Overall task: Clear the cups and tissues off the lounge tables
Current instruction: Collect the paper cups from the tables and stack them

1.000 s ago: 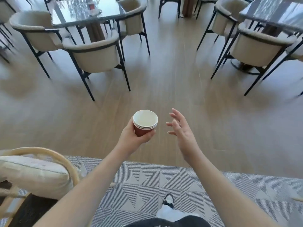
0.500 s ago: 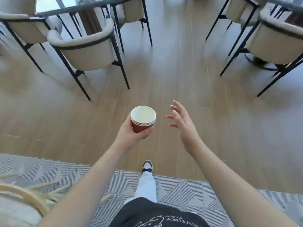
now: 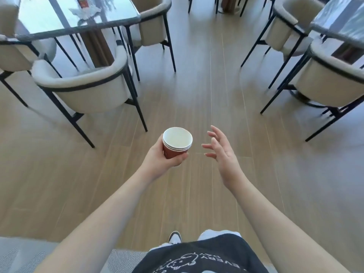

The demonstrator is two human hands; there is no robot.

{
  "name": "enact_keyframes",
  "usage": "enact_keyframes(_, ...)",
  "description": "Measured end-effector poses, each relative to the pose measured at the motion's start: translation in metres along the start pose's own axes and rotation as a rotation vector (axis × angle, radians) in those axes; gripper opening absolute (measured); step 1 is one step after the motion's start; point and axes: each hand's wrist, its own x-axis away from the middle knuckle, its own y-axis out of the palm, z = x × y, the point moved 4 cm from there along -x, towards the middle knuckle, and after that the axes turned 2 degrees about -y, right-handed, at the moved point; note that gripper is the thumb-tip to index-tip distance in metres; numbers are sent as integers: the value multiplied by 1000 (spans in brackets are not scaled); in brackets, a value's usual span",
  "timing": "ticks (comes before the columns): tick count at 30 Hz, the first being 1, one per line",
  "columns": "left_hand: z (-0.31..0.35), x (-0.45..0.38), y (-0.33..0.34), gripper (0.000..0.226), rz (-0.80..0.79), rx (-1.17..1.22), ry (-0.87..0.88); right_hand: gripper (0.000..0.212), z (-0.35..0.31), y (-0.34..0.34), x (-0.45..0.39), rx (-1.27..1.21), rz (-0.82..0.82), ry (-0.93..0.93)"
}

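While the left hand (image 3: pixel 160 157) grips stacked red paper cups (image 3: pixel 176 142), right hand (image 3: pixel 221 152) empty, fingers spread, above wood floor (image 3: pixel 197 85)

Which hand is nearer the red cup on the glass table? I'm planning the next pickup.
Left. The left hand, holding the stacked cups, is below the red cup on its side; the empty right hand is farther right.

stack of paper cups (image 3: pixel 176 143) sitting upright in left hand (image 3: pixel 160 158), held over wood floor. red outer walls, white insides, three white rims showing nested one in another. top cup looking empty. another red cup (image 3: pixel 82 1) standing on glass table (image 3: pixel 59 18) far left, white tissue (image 3: pixel 86 12) lying crumpled beside it.
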Motion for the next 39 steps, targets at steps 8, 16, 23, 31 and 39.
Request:
enact_keyframes(8,34,-120,-5,55,101,44,0,39,-13,-21,-140,-30,-26,-8)
enact_keyframes(16,83,-246,-15,69,254,63,-35,43,-33,-44,-288,-60,-127,2)
enact_keyframes(23,105,-327,-22,70,303,55,-42,44,-51,-45,-380,-90,-185,-13)
enact_keyframes(31,109,-424,-55,72,297,29,-42,41,-55,-23,-483,-62,-208,6)
enact_keyframes(39,106,-547,-138,77,335,45,-60,37,-61,53,-616,-14,-261,34)
